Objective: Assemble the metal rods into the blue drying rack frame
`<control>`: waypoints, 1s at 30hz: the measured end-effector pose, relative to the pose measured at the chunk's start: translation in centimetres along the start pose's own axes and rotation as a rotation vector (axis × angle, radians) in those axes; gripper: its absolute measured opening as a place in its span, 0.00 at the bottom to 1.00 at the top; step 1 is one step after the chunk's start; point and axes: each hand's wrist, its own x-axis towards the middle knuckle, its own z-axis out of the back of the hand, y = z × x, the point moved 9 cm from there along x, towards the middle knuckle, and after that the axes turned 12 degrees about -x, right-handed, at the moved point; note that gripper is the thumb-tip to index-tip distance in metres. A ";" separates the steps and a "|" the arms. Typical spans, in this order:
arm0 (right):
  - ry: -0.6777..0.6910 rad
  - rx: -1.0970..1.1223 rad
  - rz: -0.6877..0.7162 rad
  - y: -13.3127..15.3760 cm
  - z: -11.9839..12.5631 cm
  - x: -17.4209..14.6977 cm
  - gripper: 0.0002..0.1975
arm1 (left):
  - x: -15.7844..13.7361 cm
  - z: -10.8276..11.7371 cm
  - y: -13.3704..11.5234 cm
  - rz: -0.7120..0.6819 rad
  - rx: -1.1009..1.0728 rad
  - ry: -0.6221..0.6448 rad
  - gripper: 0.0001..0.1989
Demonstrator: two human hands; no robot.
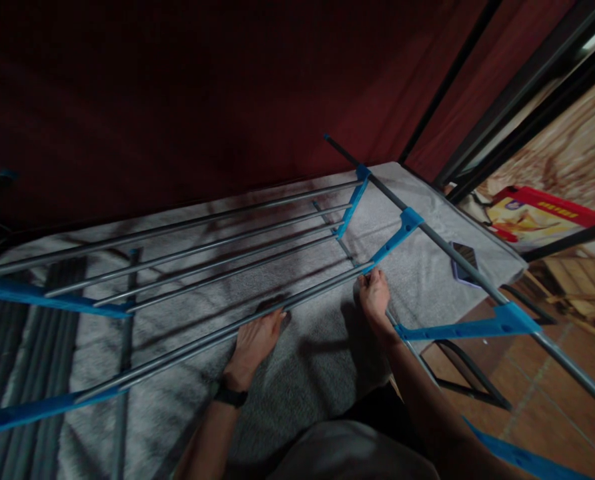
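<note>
Dark red backdrop [202, 100] rises behind a pale grey cover [165, 400], where a row of grey tubes [37, 373] lies at far left, partly beneath the rack [247, 235] that stretches across the middle. Left hand [256, 339], with a black wristband [230, 397], meets its near rods, grip hidden and impossible to tell; right hand [375, 295] clasps the rack beside a blue bracket [393, 243]. Farther right lie a phone [463, 262] and a red-and-yellow box [542, 220], its lettering too blurred to read.
</note>
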 end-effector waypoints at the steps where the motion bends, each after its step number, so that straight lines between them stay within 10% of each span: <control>1: 0.017 -0.009 -0.004 0.0 0.0 0.0 0.08 | 0.0 0.0 0.0 0.001 0.011 -0.011 0.22; 8: 0.037 -0.006 0.038 0.2 0.2 0.1 0.09 | -1.7 0.6 -0.5 -0.210 0.056 -0.260 0.21; 16: -0.012 -0.068 0.080 0.5 0.4 -0.1 0.11 | -6.2 2.1 5.9 -0.093 0.158 -0.579 0.21; 30: -0.055 -0.100 0.103 -1.5 -0.4 0.6 0.17 | -6.0 1.6 7.2 0.022 0.029 -0.319 0.20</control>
